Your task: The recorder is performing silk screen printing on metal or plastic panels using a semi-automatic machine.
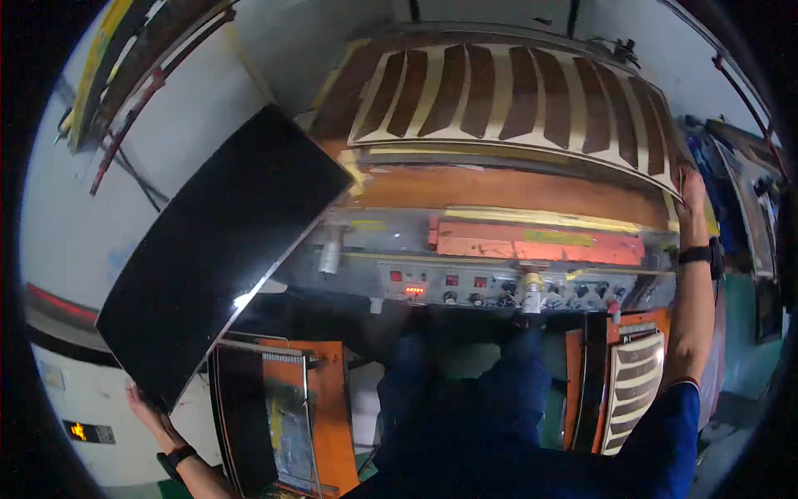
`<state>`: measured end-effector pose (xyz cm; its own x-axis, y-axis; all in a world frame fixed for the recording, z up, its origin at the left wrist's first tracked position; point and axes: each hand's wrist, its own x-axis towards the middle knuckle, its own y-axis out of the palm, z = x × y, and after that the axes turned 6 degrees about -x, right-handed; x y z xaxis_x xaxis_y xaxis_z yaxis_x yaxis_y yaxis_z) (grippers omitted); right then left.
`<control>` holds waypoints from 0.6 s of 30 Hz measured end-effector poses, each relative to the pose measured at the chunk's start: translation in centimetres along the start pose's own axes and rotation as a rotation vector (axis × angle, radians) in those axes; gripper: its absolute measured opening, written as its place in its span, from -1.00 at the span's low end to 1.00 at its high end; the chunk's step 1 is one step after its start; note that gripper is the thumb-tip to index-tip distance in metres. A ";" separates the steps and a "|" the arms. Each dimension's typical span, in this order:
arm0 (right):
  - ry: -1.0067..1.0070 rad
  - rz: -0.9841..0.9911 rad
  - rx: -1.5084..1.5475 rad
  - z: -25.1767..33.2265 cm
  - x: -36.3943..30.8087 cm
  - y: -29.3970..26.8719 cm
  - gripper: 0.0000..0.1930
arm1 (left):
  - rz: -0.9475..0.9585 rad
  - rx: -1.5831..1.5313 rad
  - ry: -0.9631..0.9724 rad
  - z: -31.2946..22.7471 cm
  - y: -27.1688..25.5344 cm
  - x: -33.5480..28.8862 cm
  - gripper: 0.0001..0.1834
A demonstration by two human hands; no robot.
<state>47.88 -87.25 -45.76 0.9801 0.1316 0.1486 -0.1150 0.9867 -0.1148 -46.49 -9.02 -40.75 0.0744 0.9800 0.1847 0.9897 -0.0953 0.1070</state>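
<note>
My left hand [148,407] is closed on the lower corner of a glossy black sheet [220,224], which slants up over the left end of the machine. Bright light reflects along its right edge. Across the machine's bed lies a cream panel [499,91] with a row of long slanted openings, brown showing through them. At the right end of this panel, my right hand [691,187] grips its near corner. Part of the right fingers is hidden behind the panel's edge.
The machine's front carries a control panel [499,285] with knobs, red switches and a lit red display. Beneath stand an orange board [337,407] at left and a smaller slotted panel [636,387] at right. Framed boards [744,200] lean at the far right.
</note>
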 end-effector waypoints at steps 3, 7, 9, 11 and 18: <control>0.018 0.012 0.146 -2.9 3.8 4.8 -0.68 | -0.090 0.053 0.029 -1.2 -0.2 -1.1 -0.67; 0.023 0.091 -0.038 -5.1 7.8 3.1 -0.70 | -0.089 0.061 0.062 -1.3 -2.1 -0.8 -0.66; 0.067 0.104 -0.192 -6.4 9.7 1.4 -0.70 | -0.088 0.038 0.045 -0.4 -1.7 -0.4 -0.64; 0.106 0.135 -0.211 -7.0 10.2 0.7 -0.69 | -0.075 0.008 0.043 -0.5 -0.6 -0.7 -0.64; -0.005 0.242 -0.396 -6.3 9.3 1.2 -0.68 | -0.061 0.011 0.001 -1.0 -1.0 -0.1 -0.70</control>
<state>57.92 -85.42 -50.74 0.9318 0.3550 0.0754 -0.2689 0.8150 -0.5133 -47.62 -9.20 -39.93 0.0133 0.9837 0.1791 0.9937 -0.0330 0.1071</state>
